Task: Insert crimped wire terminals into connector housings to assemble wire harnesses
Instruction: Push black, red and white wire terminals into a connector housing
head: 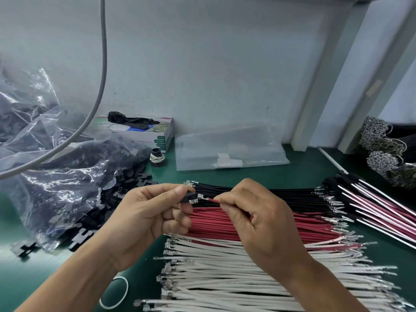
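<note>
The left hand [144, 212] pinches a black housing [186, 197] between thumb and forefinger, just left of centre; the right hand [258, 219] pinches a red wire [212, 200] whose metal terminal [199, 197] sits at the housing's mouth, whether seated I cannot tell; below lie rows on the green bench [304, 174]: black wires [281, 197] at 12 o'clock, red wires [310, 228] between, white wires [225, 278] at 6; a bag of housings [67, 188] lies at 9; finished harnesses [378, 203] at 3.

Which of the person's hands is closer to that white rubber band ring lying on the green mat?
Left. The left hand, gripping a small black connector housing, is up-right of the white rubber band ring. The right hand, pinching a red wire, lies farther right.
</note>
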The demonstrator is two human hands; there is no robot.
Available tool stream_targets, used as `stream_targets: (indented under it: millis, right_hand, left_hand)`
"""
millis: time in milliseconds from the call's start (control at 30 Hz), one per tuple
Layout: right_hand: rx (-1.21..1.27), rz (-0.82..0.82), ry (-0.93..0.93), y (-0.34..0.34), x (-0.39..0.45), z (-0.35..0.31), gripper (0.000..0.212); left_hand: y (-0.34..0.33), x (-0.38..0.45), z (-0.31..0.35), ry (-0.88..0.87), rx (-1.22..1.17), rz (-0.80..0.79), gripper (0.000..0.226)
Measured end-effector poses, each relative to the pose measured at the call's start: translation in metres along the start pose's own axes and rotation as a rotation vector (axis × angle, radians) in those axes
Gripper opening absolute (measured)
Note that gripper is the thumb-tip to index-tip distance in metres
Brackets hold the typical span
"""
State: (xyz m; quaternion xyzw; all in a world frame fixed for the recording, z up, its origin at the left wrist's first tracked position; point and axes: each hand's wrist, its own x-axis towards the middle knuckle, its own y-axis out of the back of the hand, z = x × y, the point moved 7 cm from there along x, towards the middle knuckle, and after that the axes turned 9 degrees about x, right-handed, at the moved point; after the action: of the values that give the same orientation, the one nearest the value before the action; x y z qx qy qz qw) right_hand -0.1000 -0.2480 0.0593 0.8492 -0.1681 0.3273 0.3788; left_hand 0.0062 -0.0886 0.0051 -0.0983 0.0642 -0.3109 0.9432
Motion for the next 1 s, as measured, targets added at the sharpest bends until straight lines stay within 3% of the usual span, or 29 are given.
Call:
stream_targets:
  millis: [167, 300, 433, 600, 833, 1000]
  right_hand:
    - [-0.04, -0.006, 0.017, -0.002, 0.001, -0.005, 0.017]
    - [-0.201, -0.086, 0.142, -0.005, 0.001, -0.013, 0.011]
    - [-0.301, -0.118, 0.217, -0.003, 0.0, -0.013, 0.02]
    - [-0.263, -0.084, 0.247, -0.003, -0.002, -0.015, 0.011]
    - [-0.015, -0.069, -0.037, -0.012, 0.0, -0.004, 0.018]
    - [0.003, -0.085, -0.108, -0.014, -0.001, 0.0, 0.016]
  left_hand:
    - [-0.001, 0.001, -0.002, 0.004, 0.01, -0.016, 0.036]
    - [0.003, 0.001, -0.002, 0.005, 0.039, -0.015, 0.05]
    - [0.003, 0.002, -0.005, 0.017, 0.063, -0.034, 0.051]
    - [0.003, 0.002, -0.006, 0.034, 0.04, -0.039, 0.051]
    - [-0.001, 0.002, -0.011, 0.0, 0.066, 0.001, 0.051]
    - [-0.004, 0.002, -0.01, -0.093, 0.2, 0.044, 0.043]
